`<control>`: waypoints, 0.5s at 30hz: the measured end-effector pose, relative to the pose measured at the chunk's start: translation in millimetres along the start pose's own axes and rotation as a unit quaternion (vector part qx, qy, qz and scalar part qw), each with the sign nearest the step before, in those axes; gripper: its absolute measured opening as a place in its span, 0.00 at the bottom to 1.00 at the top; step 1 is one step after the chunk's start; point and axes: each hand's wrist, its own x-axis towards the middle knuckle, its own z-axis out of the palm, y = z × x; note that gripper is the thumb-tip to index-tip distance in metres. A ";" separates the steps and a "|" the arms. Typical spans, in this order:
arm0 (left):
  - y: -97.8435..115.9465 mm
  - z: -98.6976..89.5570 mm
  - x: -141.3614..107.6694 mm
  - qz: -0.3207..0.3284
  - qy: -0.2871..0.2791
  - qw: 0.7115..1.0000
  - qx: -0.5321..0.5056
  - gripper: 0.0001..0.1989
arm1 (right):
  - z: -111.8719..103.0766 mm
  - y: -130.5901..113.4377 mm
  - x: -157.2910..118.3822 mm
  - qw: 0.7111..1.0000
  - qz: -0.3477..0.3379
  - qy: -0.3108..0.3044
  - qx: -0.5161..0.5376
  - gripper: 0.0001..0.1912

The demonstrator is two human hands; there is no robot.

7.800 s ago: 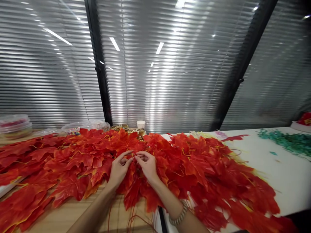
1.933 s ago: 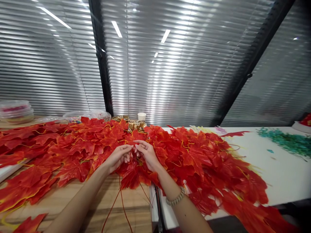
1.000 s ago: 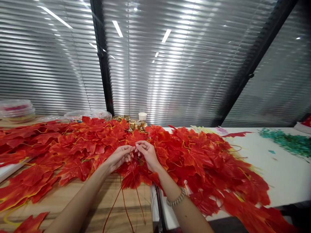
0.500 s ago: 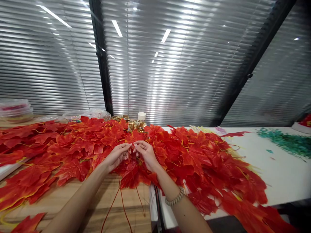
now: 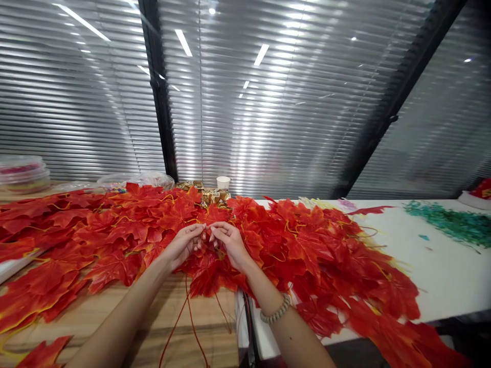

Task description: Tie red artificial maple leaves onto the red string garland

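Note:
My left hand [image 5: 186,245] and my right hand [image 5: 227,242] meet fingertip to fingertip over a pile of artificial red maple leaves [image 5: 310,245]. Each pinches a thin red cord between thumb and fingers; the small bit at the tips is mostly hidden. Loose lengths of the red cord [image 5: 193,327] trail below the hands across the wooden tabletop [image 5: 161,317]. One maple leaf [image 5: 210,278] lies directly beneath the fingers. A beaded bracelet [image 5: 276,311] circles my right wrist.
Behind the leaves stand a white paper cup [image 5: 223,182] and gold-wrapped packets [image 5: 215,197]. Clear plastic tubs [image 5: 23,175] sit at the far left. Green foliage bits [image 5: 452,222] lie on the white table [image 5: 456,286] to the right. Slatted blinds [image 5: 249,117] fill the background.
Both hands stay pinched together at nearly the same spot, with the fingertips shifted very slightly left. The view has moved a little; the leaves and cord look otherwise the same.

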 end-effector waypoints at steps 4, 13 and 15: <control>0.4 0.3 0.3 -0.001 0.006 1.000 -0.004 0.09 | 0.6 -0.1 -0.2 1.000 0.005 0.005 -0.001 0.13; 0.1 0.2 -0.6 0.000 0.009 1.000 0.007 0.10 | 1.4 -1.0 -0.1 1.000 0.003 0.003 0.001 0.12; 0.0 -0.1 -0.7 0.000 0.007 1.000 0.008 0.10 | 1.5 -0.9 -0.2 1.000 0.003 0.002 0.002 0.12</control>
